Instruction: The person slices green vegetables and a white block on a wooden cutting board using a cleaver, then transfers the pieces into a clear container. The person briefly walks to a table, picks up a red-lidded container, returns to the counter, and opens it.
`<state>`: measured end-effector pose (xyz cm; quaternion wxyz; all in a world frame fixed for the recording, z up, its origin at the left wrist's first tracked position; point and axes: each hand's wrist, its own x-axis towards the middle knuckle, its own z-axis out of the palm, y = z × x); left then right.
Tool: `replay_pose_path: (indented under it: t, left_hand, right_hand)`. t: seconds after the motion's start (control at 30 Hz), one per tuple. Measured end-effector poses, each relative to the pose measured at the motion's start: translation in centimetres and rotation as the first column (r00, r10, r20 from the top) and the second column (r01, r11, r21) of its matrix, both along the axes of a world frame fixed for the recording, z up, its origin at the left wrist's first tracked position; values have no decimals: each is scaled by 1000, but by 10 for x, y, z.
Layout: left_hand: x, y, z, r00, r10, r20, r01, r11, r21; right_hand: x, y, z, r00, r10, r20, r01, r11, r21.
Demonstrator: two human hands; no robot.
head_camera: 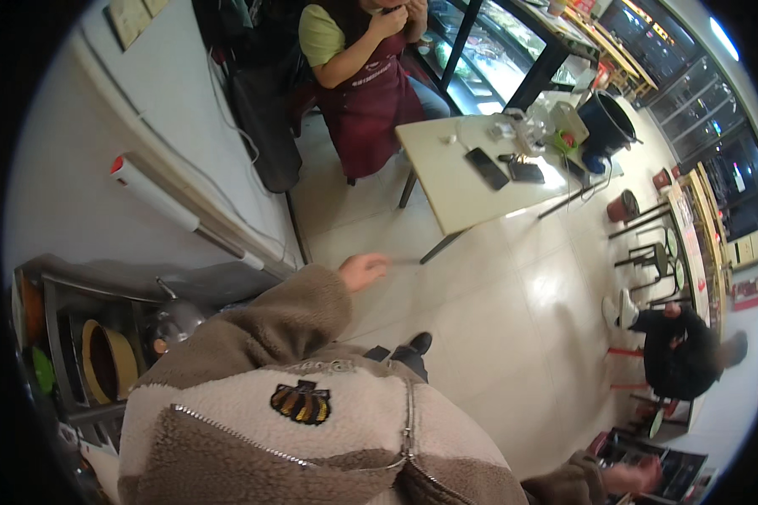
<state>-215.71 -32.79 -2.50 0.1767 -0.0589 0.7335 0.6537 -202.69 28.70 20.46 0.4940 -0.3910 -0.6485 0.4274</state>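
Note:
My left hand, at the end of a brown fleece sleeve, hangs over the tiled floor near a leg of the pale table. It is blurred, its fingers partly curled, and a thin grey streak shows beside the fingertips; whether it holds anything cannot be told. At the lower right my right hand is stretched out to the side, blurred too, in front of a dark stand. The pale table stands ahead, bearing a black smartphone, a dark wallet-like item and clear plastic bags.
A person in a maroon apron sits behind the table by a glass display fridge. A large black pot stands at the table's far end. Another person sits at right near stools. A metal kettle is at left.

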Motion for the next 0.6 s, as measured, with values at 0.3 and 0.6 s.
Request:
replay_pose_path:
  t: [0.3, 0.6]
  left_hand:
    - [-121, 64, 33, 979, 192, -64, -203, 942, -268]
    - [-360, 64, 79, 961, 215, -175, -252, 940, -228]
  right_hand:
    - [-243, -148, -92, 209, 975, -80, -891, 157, -426]
    - [-287, -79, -113, 433, 901, 34, -658, 341, -671]
